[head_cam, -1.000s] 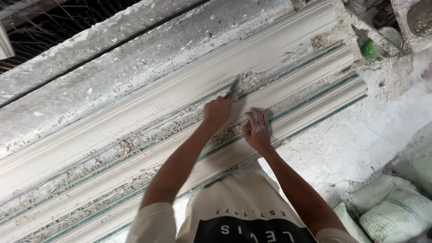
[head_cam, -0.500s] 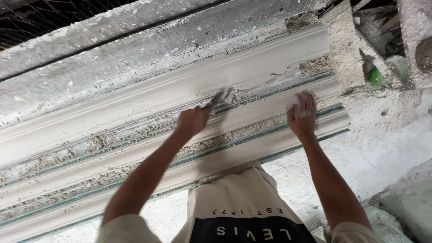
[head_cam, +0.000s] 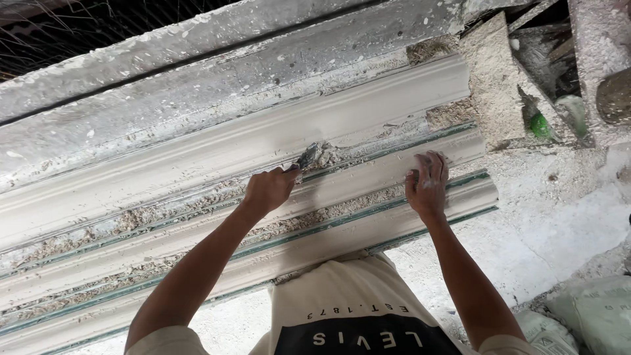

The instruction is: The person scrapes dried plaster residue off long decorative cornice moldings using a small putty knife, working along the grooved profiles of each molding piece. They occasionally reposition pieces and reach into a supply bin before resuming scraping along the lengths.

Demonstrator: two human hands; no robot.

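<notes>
Scraper (head_cam: pixel 307 158) pinched in left hand (head_cam: pixel 268 190), blade now set lower on plaster moulding (head_cam: pixel 368 112), in rough groove. Right hand (head_cam: pixel 427 185) shifted rightward, fingers spread flat on moulding: work judged advancing along length.

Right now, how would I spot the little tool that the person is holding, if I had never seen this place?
Find the long pale plaster moulding that runs slantwise across the picture. Midway along it the left hand is closed on a small scraper, its tip in a groove. The scraper is short, grey and caked with crumbly plaster, while the right hand beside it lies flat and holds nothing.
</notes>
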